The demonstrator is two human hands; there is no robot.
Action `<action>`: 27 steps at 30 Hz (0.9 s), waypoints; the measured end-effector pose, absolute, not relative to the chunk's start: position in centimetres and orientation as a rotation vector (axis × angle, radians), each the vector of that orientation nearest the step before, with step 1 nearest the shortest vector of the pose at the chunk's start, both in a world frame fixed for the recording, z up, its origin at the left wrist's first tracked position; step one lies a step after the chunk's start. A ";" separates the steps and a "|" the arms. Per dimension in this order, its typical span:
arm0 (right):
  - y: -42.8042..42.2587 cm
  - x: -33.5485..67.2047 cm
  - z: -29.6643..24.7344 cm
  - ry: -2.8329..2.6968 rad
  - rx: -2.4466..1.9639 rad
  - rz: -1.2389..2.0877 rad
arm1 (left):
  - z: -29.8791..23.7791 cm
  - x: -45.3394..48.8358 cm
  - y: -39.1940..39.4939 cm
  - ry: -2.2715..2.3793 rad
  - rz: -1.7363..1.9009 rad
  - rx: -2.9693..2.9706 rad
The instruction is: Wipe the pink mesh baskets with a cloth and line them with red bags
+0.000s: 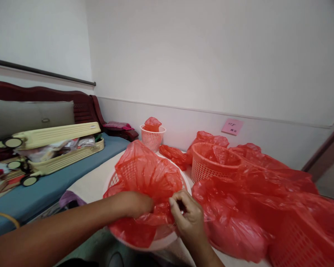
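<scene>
A red plastic bag (144,174) lines a white lattice basket (114,180) standing right in front of me. My left hand (140,204) reaches into the bag's mouth, its fingers hidden in the red film. My right hand (187,215) is closed, pinching the bag's edge at the basket's near right rim. The bag is puffed up and crumpled above the basket.
A second pink basket (203,168) with a red bag stands behind to the right, and a small one (152,139) by the wall. Loose red bags (267,200) pile on the right. A bed with an open cream suitcase (58,146) lies to the left. A pink note (232,127) hangs on the wall.
</scene>
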State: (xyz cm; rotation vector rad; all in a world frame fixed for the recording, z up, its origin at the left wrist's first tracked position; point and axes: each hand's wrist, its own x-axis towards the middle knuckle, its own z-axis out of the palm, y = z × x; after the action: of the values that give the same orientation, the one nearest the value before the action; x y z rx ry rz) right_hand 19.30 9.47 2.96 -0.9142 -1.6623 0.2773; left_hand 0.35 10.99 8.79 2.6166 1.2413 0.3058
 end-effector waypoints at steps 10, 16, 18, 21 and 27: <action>9.9 20.2 2.7 -1.655 -0.956 0.274 | 5.9 -3.7 5.9 1.221 0.391 2.859; 8.9 18.6 2.8 -1.498 -0.960 0.361 | 1.8 -4.8 6.4 1.125 0.605 3.093; 8.8 18.6 2.9 -1.409 -0.959 0.409 | 1.3 -4.8 6.1 1.173 0.601 3.097; 8.8 19.2 3.1 -1.316 -0.938 0.477 | 1.1 -4.4 5.1 1.264 0.471 3.057; 8.9 21.3 2.5 -1.134 -1.032 0.644 | 0.4 -4.1 4.1 1.395 0.288 2.940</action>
State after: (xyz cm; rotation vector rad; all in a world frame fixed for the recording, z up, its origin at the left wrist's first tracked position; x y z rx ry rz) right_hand 21.29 8.93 2.49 -1.0322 -1.1342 0.6438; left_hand -4.10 4.08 0.37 2.9400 1.3951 0.2879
